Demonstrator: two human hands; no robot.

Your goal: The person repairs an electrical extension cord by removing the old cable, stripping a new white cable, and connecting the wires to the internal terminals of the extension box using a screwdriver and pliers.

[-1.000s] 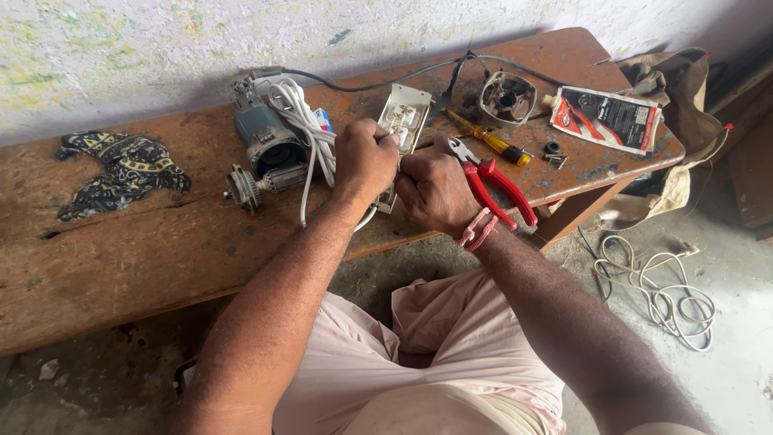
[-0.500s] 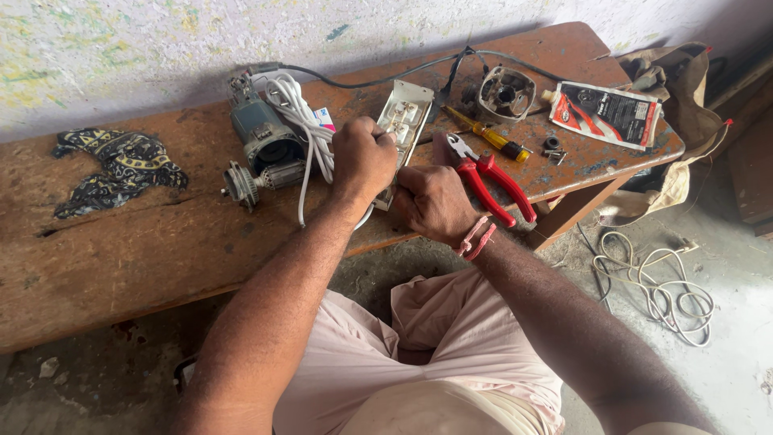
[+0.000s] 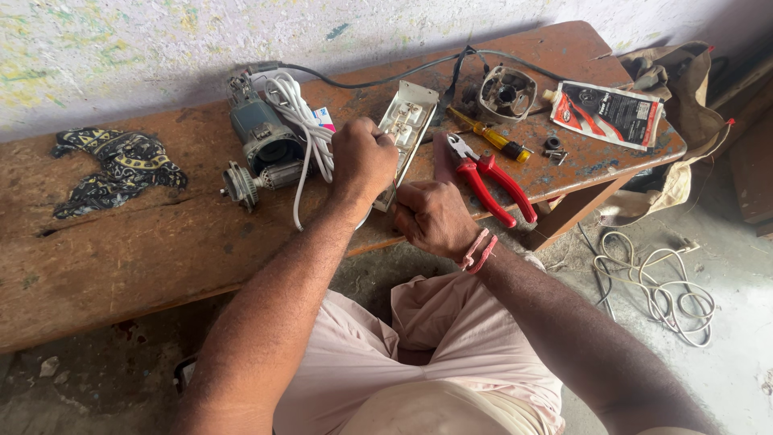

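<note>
Your hands are both working on the white socket strip.

Your left hand (image 3: 362, 159) is closed in a fist around the near side of the white socket strip (image 3: 405, 129), right beside the white cord (image 3: 299, 129). Your right hand (image 3: 433, 216) has slid down since a moment ago and now sits curled shut at the strip's near end, at the edge of the tabletop (image 3: 121, 250); I cannot tell what it grips. The strip has stayed flat on the tabletop. The red pliers (image 3: 493, 184) lie just beside your right hand, untouched, so this part looks like hand work only.
</note>
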